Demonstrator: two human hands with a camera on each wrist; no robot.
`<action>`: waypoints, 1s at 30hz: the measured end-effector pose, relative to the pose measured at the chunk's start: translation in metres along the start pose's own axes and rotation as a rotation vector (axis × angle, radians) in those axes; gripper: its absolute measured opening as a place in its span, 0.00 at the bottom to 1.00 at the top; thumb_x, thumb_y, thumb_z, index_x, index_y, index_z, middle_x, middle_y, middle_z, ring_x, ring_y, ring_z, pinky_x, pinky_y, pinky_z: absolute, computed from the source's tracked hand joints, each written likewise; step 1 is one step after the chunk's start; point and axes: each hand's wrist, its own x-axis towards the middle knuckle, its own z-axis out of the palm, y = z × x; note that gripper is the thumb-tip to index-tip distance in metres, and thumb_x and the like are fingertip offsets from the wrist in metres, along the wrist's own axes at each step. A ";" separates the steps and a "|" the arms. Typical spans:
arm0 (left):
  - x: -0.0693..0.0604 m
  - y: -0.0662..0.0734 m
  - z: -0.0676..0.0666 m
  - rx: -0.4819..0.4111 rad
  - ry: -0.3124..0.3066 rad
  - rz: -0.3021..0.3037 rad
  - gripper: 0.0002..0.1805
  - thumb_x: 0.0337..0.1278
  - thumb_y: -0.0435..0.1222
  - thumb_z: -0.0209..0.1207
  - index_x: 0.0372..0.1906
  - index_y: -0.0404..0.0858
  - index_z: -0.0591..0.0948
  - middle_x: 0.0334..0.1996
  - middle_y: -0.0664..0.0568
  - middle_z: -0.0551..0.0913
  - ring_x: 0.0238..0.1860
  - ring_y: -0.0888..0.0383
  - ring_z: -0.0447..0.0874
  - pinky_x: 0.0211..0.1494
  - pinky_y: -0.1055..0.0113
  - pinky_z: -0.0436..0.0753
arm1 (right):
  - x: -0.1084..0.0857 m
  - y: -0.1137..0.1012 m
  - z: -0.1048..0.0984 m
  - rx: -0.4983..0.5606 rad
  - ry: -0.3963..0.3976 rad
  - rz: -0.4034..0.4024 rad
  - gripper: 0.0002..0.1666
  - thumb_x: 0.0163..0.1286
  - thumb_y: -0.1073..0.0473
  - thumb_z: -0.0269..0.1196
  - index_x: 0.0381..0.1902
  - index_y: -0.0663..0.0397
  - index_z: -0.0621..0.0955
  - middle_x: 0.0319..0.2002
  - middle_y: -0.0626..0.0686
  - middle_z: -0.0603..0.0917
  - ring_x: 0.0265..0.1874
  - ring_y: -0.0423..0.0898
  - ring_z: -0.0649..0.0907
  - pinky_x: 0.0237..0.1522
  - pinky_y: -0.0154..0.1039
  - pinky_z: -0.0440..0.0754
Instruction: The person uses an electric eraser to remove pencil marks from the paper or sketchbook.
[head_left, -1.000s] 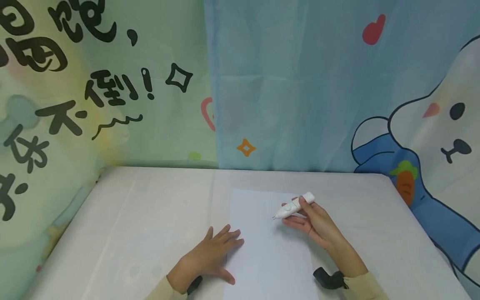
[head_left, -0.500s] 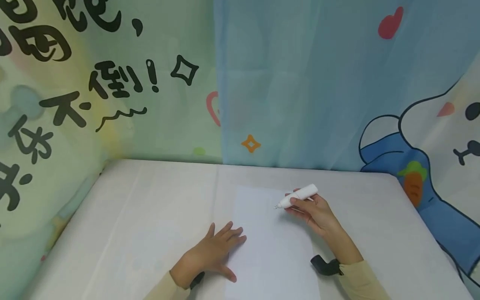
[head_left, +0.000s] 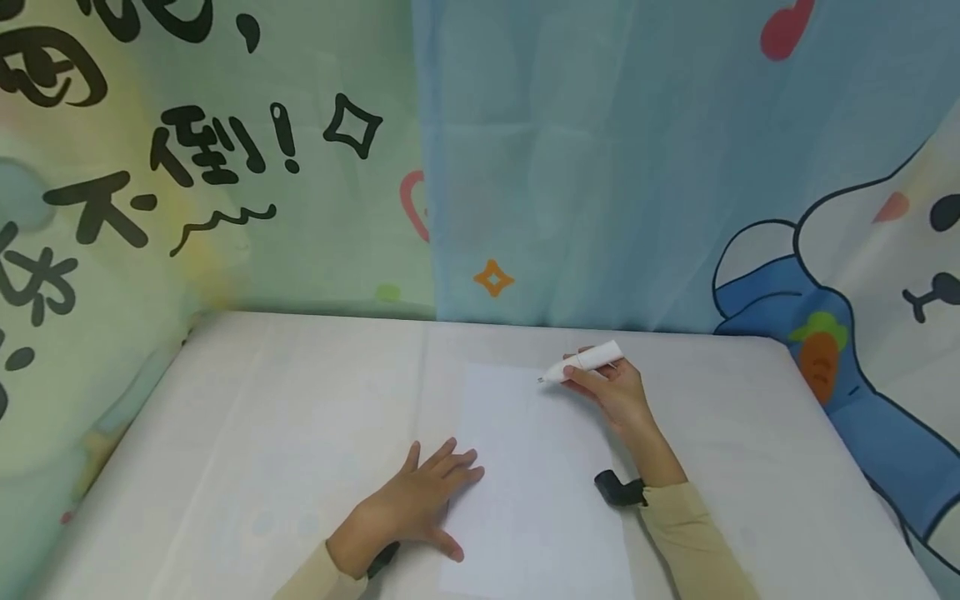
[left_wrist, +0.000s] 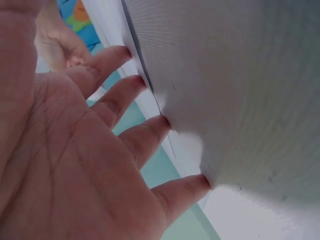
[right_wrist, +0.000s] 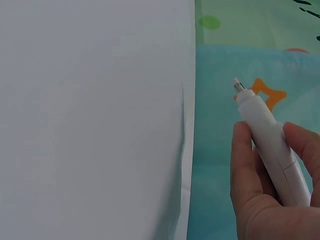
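My right hand (head_left: 621,402) holds a white pen-shaped electric eraser (head_left: 602,355) between thumb and fingers, above the upper right part of a blank white sheet of paper (head_left: 534,475). In the right wrist view, the eraser (right_wrist: 272,145) has a narrow metal tip, which stands apart from the paper (right_wrist: 100,125). My left hand (head_left: 408,504) lies with its fingers spread at the sheet's left edge. In the left wrist view, fingertips of the left hand (left_wrist: 75,160) touch the paper's surface and edge; no object is gripped there.
A white-covered table (head_left: 330,392) lies under the sheet. Behind it hangs a blue and green printed curtain (head_left: 570,167), with a cartoon rabbit (head_left: 847,250) at the right. A black wrist mount (head_left: 618,487) sits at the right wrist.
My right hand has moved forward toward the sheet's far edge with the electric eraser, which now tilts flatter. The left hand stays at the left edge. The head view has shifted slightly.
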 end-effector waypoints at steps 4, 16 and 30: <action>-0.003 -0.001 0.002 -0.015 -0.009 -0.007 0.55 0.31 0.56 0.74 0.71 0.42 0.66 0.73 0.49 0.62 0.76 0.43 0.51 0.69 0.31 0.54 | 0.003 0.007 0.006 -0.080 0.009 -0.013 0.25 0.60 0.76 0.65 0.53 0.68 0.69 0.34 0.40 0.86 0.38 0.36 0.86 0.42 0.35 0.85; 0.000 -0.002 0.002 0.012 0.004 -0.003 0.55 0.32 0.57 0.73 0.71 0.43 0.66 0.73 0.49 0.62 0.76 0.44 0.51 0.70 0.33 0.54 | 0.011 0.007 0.007 -0.237 0.078 0.005 0.33 0.58 0.73 0.68 0.59 0.74 0.67 0.35 0.44 0.81 0.35 0.31 0.83 0.41 0.29 0.84; 0.000 -0.003 0.001 -0.011 -0.010 -0.020 0.55 0.33 0.56 0.74 0.71 0.43 0.65 0.73 0.50 0.61 0.77 0.45 0.49 0.71 0.34 0.52 | 0.018 0.013 0.006 -0.280 0.054 0.013 0.31 0.57 0.76 0.67 0.57 0.77 0.68 0.33 0.45 0.81 0.31 0.32 0.83 0.39 0.31 0.85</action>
